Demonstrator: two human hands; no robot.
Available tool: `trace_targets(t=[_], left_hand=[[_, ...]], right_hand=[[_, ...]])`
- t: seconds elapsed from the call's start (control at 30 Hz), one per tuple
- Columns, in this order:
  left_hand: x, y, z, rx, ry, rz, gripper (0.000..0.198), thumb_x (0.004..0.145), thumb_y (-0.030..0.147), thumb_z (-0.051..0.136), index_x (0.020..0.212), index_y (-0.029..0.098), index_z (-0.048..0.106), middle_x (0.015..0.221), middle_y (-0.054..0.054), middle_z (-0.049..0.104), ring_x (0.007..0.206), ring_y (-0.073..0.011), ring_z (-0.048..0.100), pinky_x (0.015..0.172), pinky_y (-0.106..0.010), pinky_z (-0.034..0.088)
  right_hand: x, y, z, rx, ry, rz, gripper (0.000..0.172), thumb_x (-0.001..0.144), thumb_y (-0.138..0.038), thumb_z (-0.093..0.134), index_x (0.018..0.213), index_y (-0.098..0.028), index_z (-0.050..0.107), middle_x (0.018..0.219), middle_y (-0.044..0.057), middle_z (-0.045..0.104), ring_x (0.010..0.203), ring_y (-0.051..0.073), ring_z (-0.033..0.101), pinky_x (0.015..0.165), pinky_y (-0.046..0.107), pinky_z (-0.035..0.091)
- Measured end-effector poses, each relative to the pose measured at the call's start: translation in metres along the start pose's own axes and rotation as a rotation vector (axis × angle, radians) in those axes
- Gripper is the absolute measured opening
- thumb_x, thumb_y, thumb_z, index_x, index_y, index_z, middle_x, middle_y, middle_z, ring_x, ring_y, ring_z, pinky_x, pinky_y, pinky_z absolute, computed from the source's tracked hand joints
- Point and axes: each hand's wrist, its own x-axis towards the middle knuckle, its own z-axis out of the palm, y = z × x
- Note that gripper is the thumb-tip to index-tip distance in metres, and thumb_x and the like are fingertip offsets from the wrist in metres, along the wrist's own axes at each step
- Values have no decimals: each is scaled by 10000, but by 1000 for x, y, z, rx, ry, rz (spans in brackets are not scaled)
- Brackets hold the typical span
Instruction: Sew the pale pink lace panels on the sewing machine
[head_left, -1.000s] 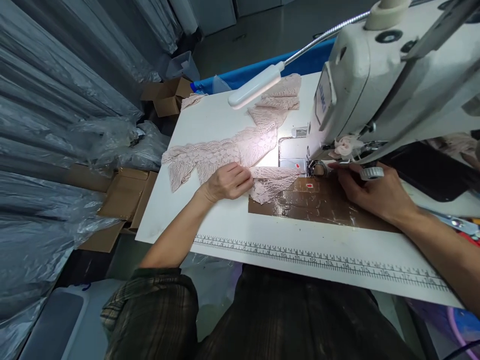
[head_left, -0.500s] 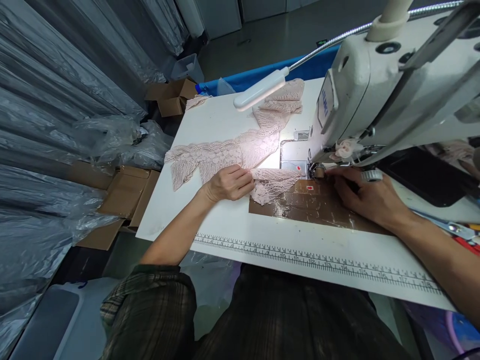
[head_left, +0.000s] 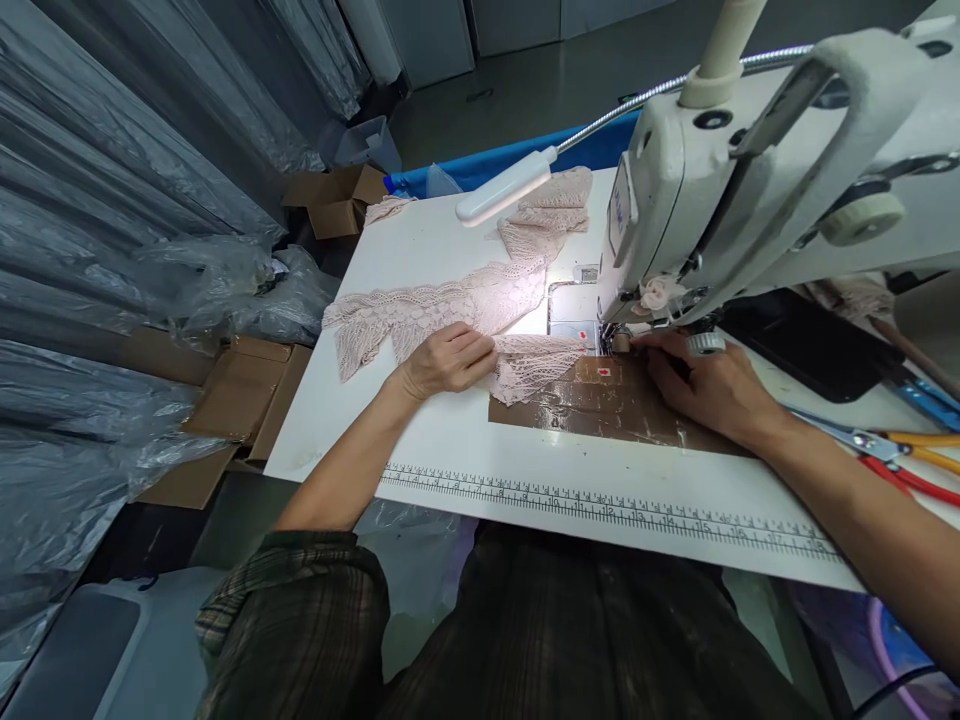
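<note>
With fingers pinched together, my left hand (head_left: 450, 360) grips the left end of a pale pink lace piece (head_left: 534, 368). That lace stretches right to the presser foot (head_left: 604, 340) of a white sewing machine (head_left: 652, 190), its lower part lying over a brown taped sheet (head_left: 600, 405). My right hand (head_left: 709, 385) rests just right of the needle area, fingers curled and partly hidden behind the machine's parts; what they hold I cannot make out. Behind my left hand, a longer strip of the same lace (head_left: 439, 305) lies across the white table (head_left: 420, 235).
A lamp (head_left: 506, 187) hangs over the lace. Scissors (head_left: 874, 445) with orange and red handles and a flat black object (head_left: 814, 345) lie at right. A printed ruler (head_left: 600, 512) runs along the front edge. Cardboard boxes (head_left: 240, 390) stand left of the table.
The view has shifted, so the machine appears farther left and more of the scissors shows. Both hands keep about the same places by the lace and the needle.
</note>
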Motion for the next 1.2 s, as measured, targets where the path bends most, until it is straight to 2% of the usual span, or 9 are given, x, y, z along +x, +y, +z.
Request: trace_targets(t=[0.1, 0.2, 0.4, 0.57, 0.8, 0.93, 1.0, 1.1, 1.2], left_hand=[[3, -2, 0, 78, 22, -86, 102, 960, 125, 633, 877, 183, 624, 803, -32, 698, 681, -129, 582, 650, -299, 491], [2, 0, 3, 100, -37, -190, 93, 1008, 192, 586, 918, 208, 607, 787, -14, 677, 668, -135, 557, 678, -326, 452], [-1, 3, 14, 37, -40, -316, 344, 1038, 214, 494, 694, 214, 497, 637, 5, 525, 591, -148, 424, 665, -358, 347], [0, 1, 16, -70, -78, -435, 410, 1035, 253, 488, 634, 213, 412, 612, 16, 459, 570, -151, 355, 666, -362, 326], [0, 2, 18, -46, -100, -475, 427, 1017, 251, 499, 623, 219, 338, 580, 34, 400, 558, -147, 322, 684, -361, 350], [1, 2, 18, -29, -108, -472, 373, 977, 208, 518, 636, 226, 368, 585, 22, 449, 576, -157, 362, 678, -360, 365], [5, 1, 16, -24, -108, -472, 295, 959, 174, 514, 682, 225, 425, 664, -9, 549, 633, -169, 444, 711, -371, 391], [19, -3, 10, -107, -126, -508, 50, 929, 155, 536, 917, 204, 536, 998, -106, 687, 872, -219, 591, 789, -404, 435], [40, -8, 7, -363, -193, -526, 340, 926, 172, 574, 1252, 155, 479, 1178, -145, 685, 1026, -246, 631, 863, -431, 474]], right_hand=[[-1, 0, 1, 3, -27, 25, 322, 927, -262, 482, 1114, -207, 738, 1039, 95, 715, 945, 216, 691, 861, 347, 565], [-1, 1, 3, -14, -58, 57, 342, 941, -309, 452, 1091, -202, 740, 991, 95, 703, 831, 209, 665, 769, 340, 543], [2, -5, 1, -65, -121, 125, 371, 946, -307, 433, 1111, -148, 725, 946, 113, 682, 788, 224, 622, 724, 350, 492], [3, -11, -1, -76, -122, 129, 379, 957, -327, 424, 1116, -155, 722, 808, 98, 635, 785, 241, 603, 666, 343, 451], [2, -12, -2, -63, -138, 129, 395, 957, -332, 423, 1160, -160, 714, 899, 134, 645, 853, 263, 611, 645, 339, 451], [0, -12, -2, -52, -126, 115, 404, 946, -330, 433, 1187, -159, 708, 925, 134, 643, 868, 261, 611, 631, 328, 453], [0, -12, -2, -50, -130, 121, 405, 944, -318, 437, 1202, -161, 706, 919, 133, 643, 883, 262, 612, 636, 326, 457], [3, -13, -8, -29, -161, 105, 403, 939, -312, 450, 1217, -161, 699, 949, 133, 648, 853, 244, 618, 672, 336, 491], [5, -12, -23, 12, -231, 3, 406, 955, -343, 439, 1222, -171, 691, 1021, 131, 645, 882, 225, 639, 797, 354, 541]])
